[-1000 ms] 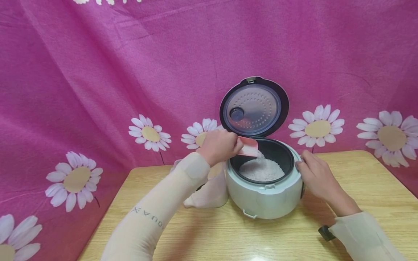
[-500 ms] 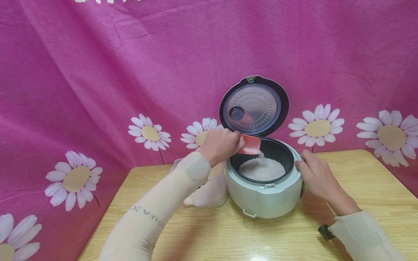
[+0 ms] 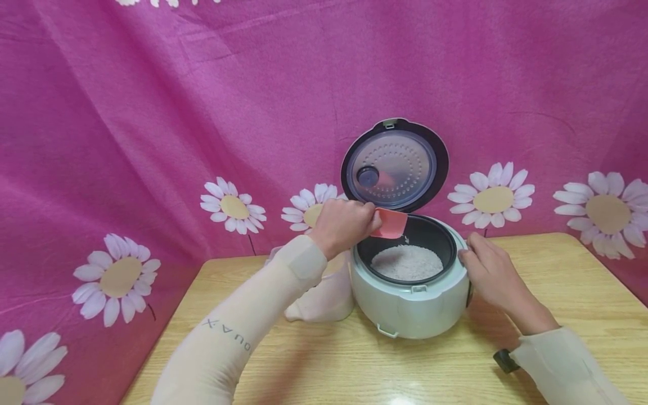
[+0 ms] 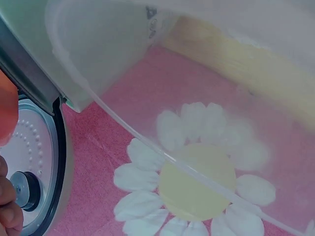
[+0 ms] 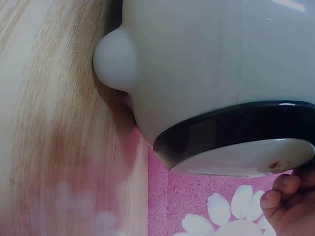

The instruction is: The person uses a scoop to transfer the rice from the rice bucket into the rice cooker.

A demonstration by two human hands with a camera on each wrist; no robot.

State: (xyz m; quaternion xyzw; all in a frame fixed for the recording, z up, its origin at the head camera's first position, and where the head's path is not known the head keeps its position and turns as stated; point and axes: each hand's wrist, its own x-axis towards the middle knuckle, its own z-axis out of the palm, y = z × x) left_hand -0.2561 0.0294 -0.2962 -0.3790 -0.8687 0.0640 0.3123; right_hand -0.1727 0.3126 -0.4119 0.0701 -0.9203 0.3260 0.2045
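Note:
My left hand point(image 3: 344, 225) holds a pink-red scoop point(image 3: 391, 224) by its handle, tilted over the open rice cooker point(image 3: 410, 312). A few white grains fall from the scoop's edge. White rice point(image 3: 407, 262) lies in the cooker's dark inner pot point(image 3: 432, 233). My right hand point(image 3: 490, 273) grips the cooker's right side at the rim, thumb on top. The left wrist view catches a part of the scoop point(image 4: 7, 108) and some fingers point(image 4: 7, 196). In the right wrist view, curled fingers point(image 5: 283, 194) are beside the cooker's side point(image 5: 192, 64).
The cooker's lid point(image 3: 395, 163) stands raised at the back. A translucent container point(image 3: 326, 298) stands left of the cooker, partly behind my left arm. Everything rests on a wooden table point(image 3: 324, 371), with a pink flowered cloth point(image 3: 253, 112) hanging behind it.
My left hand has tipped the scoop further and moved it slightly right. The rice stream has thinned to a few grains, and the scoop's contents no longer show. The right hand stays put.

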